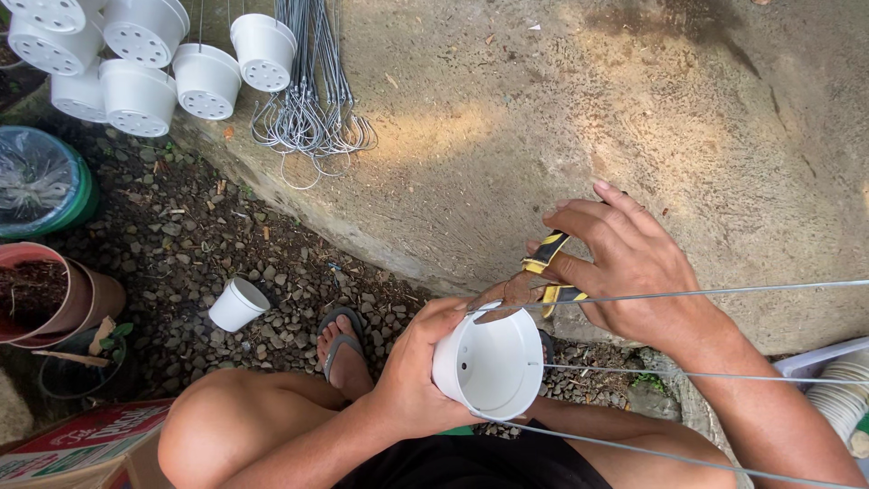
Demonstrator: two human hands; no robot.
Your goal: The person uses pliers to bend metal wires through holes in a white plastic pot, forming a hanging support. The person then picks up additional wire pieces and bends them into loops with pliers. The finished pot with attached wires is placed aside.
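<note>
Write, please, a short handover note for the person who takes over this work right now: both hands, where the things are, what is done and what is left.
Left hand: holds the white pot, its opening turned toward the camera.
Right hand: grips the yellow-and-black pliers, jaws at the pot's rim where a wire meets it.
Three wires run from the pot toward the right.
Done: white pots already hang at top left, beside a bundle of wire hooks.
Left: the wire at the rim looks unfinished; one loose pot lies on the gravel, more stacked pots at right.
</note>
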